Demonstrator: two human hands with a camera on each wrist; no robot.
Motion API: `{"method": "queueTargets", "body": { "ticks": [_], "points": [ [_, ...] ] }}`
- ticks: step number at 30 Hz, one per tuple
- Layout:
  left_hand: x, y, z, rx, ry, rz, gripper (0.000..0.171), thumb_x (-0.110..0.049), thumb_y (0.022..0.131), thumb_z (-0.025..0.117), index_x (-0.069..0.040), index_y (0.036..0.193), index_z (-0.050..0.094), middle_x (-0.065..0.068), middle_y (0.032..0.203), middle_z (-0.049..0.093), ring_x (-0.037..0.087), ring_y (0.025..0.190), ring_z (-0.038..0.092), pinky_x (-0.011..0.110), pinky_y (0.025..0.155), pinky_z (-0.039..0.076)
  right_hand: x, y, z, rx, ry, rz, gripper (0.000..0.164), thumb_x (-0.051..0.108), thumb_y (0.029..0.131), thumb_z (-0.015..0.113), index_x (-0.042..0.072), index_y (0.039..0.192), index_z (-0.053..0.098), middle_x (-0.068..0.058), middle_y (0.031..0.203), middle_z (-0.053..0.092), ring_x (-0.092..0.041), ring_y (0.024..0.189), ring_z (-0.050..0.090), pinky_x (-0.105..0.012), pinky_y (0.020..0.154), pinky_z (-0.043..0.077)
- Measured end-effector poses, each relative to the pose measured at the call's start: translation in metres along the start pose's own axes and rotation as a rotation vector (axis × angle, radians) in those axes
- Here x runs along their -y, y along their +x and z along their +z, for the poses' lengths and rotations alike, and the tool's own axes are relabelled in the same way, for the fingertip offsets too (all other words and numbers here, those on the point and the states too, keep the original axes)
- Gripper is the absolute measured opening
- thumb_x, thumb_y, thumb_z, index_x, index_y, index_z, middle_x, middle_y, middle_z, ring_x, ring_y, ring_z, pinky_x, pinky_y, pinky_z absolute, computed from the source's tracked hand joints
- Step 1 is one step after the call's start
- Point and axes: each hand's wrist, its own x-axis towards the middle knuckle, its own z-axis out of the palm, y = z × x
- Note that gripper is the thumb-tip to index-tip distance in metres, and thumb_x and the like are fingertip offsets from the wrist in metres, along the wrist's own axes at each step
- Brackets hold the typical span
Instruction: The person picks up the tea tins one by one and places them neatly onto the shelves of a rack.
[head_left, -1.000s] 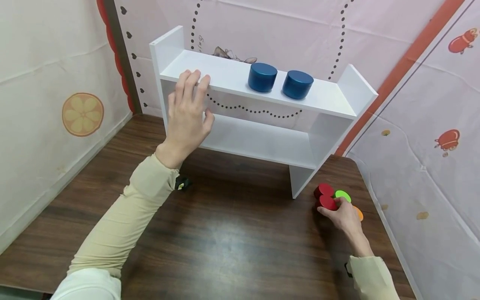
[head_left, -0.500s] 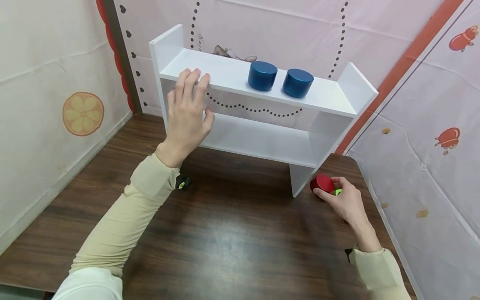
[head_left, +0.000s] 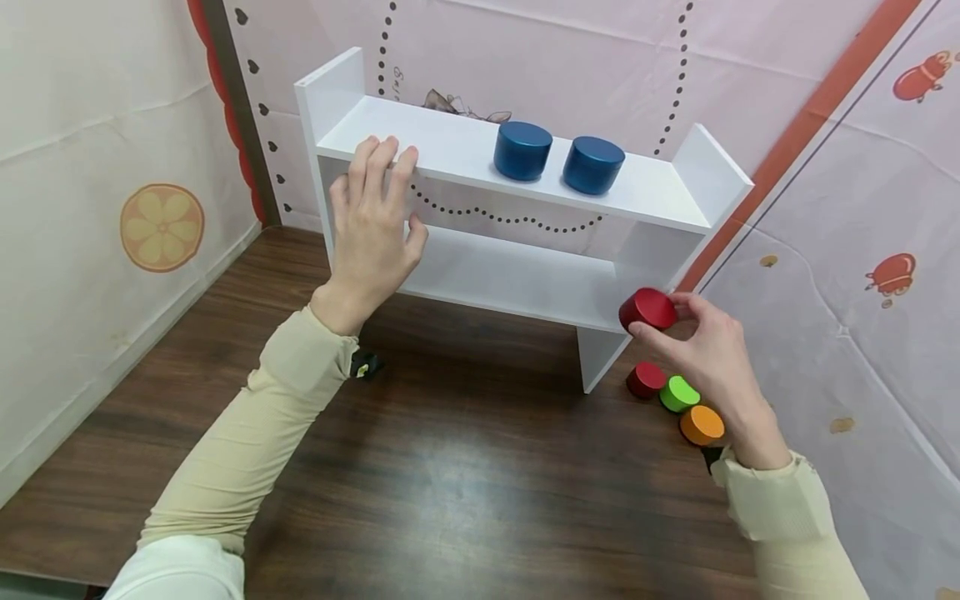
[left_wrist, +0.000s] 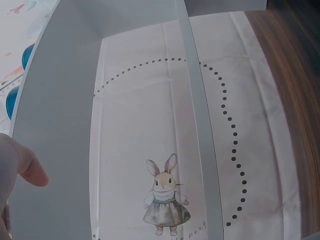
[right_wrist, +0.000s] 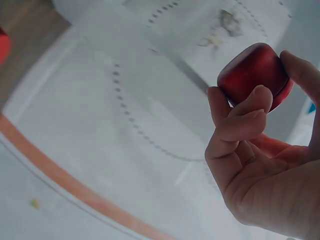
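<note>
My right hand (head_left: 712,354) pinches a round red tin (head_left: 648,310) between thumb and fingers, in front of the white shelf's right end. The right wrist view shows this red tin (right_wrist: 255,75) tilted, with a seam near one end. Below the hand, a second red tin (head_left: 646,380), a green one (head_left: 680,394) and an orange one (head_left: 702,426) stand on the table. My left hand (head_left: 371,225) rests its fingertips on the front edge of the top board of the shelf (head_left: 442,137), towards the left, its thumb below the board.
Two blue tins (head_left: 522,151) stand on the top board, right of centre. A lower board (head_left: 517,279) spans the shelf. The shelf stands on a dark wooden table (head_left: 450,467). Printed cloth walls (head_left: 832,350) close in the back and both sides.
My right hand has lifted one red tin off the table, up beside the shelf's right end. The other red, green and orange tins stay on the table. The left hand has not moved.
</note>
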Motion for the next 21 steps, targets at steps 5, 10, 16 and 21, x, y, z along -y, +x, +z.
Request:
{"method": "queueTargets", "body": {
  "ticks": [5,10,16,21],
  "points": [
    [0.0,0.0,0.0,0.005,0.004,-0.005,0.065,-0.005,0.077,0.059,-0.009,0.14,0.04,0.014,0.146,0.041,0.029,0.142,0.027,0.051,0.099,0.029,0.023,0.008,-0.019,-0.038,-0.005,-0.031,0.068,0.047,0.082,0.07,0.007,0.133,0.051,-0.016,0.117,0.061,-0.026,0.09,0.058,-0.017,0.061,0.045],
    [0.0,0.0,0.001,-0.003,-0.003,-0.003,0.066,-0.003,0.077,0.06,-0.01,0.14,0.041,0.013,0.146,0.041,0.028,0.142,0.028,0.051,0.1,0.028,0.041,0.014,-0.034,-0.089,-0.01,-0.066,0.063,0.044,0.083,0.07,0.009,0.132,0.053,-0.016,0.115,0.062,-0.02,0.085,0.055,-0.014,0.059,0.042],
    [0.0,0.001,0.001,-0.01,-0.005,-0.006,0.067,-0.002,0.076,0.061,-0.009,0.139,0.041,0.013,0.146,0.041,0.028,0.141,0.028,0.052,0.101,0.027,0.058,0.02,-0.047,-0.151,0.036,-0.11,0.061,0.04,0.083,0.071,0.011,0.133,0.055,-0.015,0.115,0.063,0.006,0.071,0.052,-0.005,0.062,0.04],
    [-0.001,0.001,0.001,0.001,-0.003,-0.012,0.064,-0.004,0.078,0.059,-0.009,0.139,0.041,0.014,0.146,0.041,0.029,0.141,0.028,0.052,0.102,0.026,0.07,0.028,-0.057,-0.214,0.054,-0.126,0.06,0.039,0.083,0.072,0.013,0.134,0.055,-0.015,0.115,0.062,0.002,0.068,0.051,-0.008,0.059,0.041]
  ]
}}
